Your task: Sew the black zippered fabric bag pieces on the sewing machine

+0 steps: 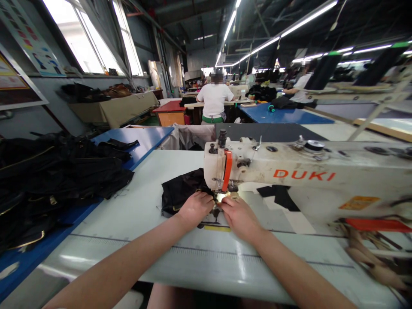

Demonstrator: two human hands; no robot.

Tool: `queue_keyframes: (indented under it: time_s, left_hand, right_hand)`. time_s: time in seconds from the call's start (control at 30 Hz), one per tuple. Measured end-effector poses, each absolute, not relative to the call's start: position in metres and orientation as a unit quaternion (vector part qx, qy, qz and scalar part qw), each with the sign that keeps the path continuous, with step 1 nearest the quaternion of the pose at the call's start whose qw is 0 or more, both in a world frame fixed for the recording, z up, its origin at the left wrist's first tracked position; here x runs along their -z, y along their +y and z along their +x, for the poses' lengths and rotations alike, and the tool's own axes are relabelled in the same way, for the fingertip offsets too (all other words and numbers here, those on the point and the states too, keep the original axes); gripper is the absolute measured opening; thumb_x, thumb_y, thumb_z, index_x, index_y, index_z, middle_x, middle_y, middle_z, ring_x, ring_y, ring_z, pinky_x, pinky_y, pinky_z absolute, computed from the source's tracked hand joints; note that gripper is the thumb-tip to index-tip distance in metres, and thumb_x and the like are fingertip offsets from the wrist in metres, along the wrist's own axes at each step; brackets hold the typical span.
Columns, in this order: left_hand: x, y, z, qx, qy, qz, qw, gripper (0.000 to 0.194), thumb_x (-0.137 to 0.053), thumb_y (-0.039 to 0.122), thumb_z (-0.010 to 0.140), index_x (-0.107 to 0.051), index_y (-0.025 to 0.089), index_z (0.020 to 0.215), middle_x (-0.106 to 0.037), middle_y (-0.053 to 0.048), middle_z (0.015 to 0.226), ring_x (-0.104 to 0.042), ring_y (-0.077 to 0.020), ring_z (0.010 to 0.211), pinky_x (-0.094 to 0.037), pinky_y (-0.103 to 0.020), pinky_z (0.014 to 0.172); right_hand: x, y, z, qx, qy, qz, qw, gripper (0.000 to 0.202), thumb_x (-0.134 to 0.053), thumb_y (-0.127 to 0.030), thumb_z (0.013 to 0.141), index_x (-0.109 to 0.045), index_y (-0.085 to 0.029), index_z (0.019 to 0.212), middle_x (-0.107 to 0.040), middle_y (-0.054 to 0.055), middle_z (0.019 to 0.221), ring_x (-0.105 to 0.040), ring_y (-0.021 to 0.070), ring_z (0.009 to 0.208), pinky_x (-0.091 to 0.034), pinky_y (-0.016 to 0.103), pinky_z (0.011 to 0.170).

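A black fabric piece with a bit of gold zipper along it lies on the pale sewing table, left of the needle and partly under the head of the white sewing machine. My left hand presses its closed fingers on the fabric's right end, close beside the needle. Just right of the lit needle area is my right hand, its fingers bent together in a pinch by the presser foot. What sits between those fingertips is too small and hidden to make out.
Black garments with gold zippers are heaped on the blue table at left. Black and white scraps lie under the machine arm. A ruler strip runs along the front edge. A co-worker sits ahead, another person farther right.
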State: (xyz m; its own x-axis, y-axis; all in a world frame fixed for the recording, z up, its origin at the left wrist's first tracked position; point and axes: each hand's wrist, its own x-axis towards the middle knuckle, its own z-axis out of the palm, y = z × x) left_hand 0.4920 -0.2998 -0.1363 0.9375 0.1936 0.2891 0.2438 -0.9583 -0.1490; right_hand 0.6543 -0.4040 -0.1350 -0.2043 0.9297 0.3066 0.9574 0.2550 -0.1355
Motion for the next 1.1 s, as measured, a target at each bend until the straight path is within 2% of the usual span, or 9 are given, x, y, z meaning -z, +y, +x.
queue_keyframes:
  time_s: [0.63,1.1]
  left_hand:
    - [0.1370,-0.2956,0.4935,0.151,-0.116,-0.979,0.072,0.015,-0.049,0.017,0.090,-0.062,0.012,0.088,-0.064,-0.007,0.086,-0.059,-0.0208,0.086,-0.048,-0.034,0.078]
    - [0.1403,-0.2930,0.4931,0.161,-0.110,-0.979,0.063,0.019,-0.045,0.018,0.092,-0.063,0.012,0.087,-0.064,-0.007,0.084,-0.059,-0.0191,0.084,-0.048,-0.033,0.078]
  right_hand:
    - [0.1298,-0.4020,0.6496,0.052,-0.755,-0.638,0.140,0.021,-0.044,-0.015,0.089,-0.062,-0.017,0.099,-0.058,0.008,0.096,-0.050,0.0207,0.083,-0.037,0.036,0.077]
    - [0.1347,-0.4039,0.6524,0.069,-0.769,-0.620,0.140,0.019,-0.048,-0.009,0.086,-0.062,-0.017,0.096,-0.059,0.006,0.098,-0.049,0.0205,0.083,-0.037,0.035,0.077]
